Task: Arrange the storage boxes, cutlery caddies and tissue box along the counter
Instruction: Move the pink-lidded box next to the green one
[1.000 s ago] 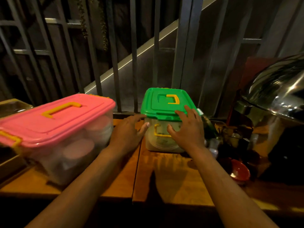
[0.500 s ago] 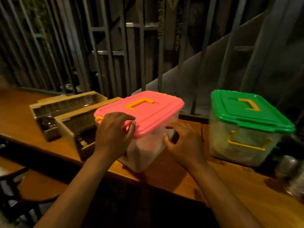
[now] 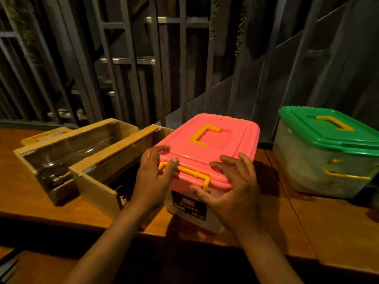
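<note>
A clear storage box with a pink lid (image 3: 221,144) and yellow handles stands on the wooden counter (image 3: 328,226), its short end towards me. My left hand (image 3: 153,177) grips its near left corner, fingers over the lid edge and the yellow latch. My right hand (image 3: 231,191) presses on the near right end, fingers spread over the lid rim. A second clear box with a green lid (image 3: 328,148) stands apart to the right. Left of the pink box lie two long wooden cutlery caddies (image 3: 96,181), side by side. The nearer one touches the pink box.
A third light wooden box (image 3: 45,135) shows behind the caddies at far left. A dark metal railing (image 3: 160,68) runs right behind the counter. The counter's front edge lies just under my forearms.
My hands left the green-lid box and took the pink-lid box. The pink box has turned its short end towards me, and my view swung left.
</note>
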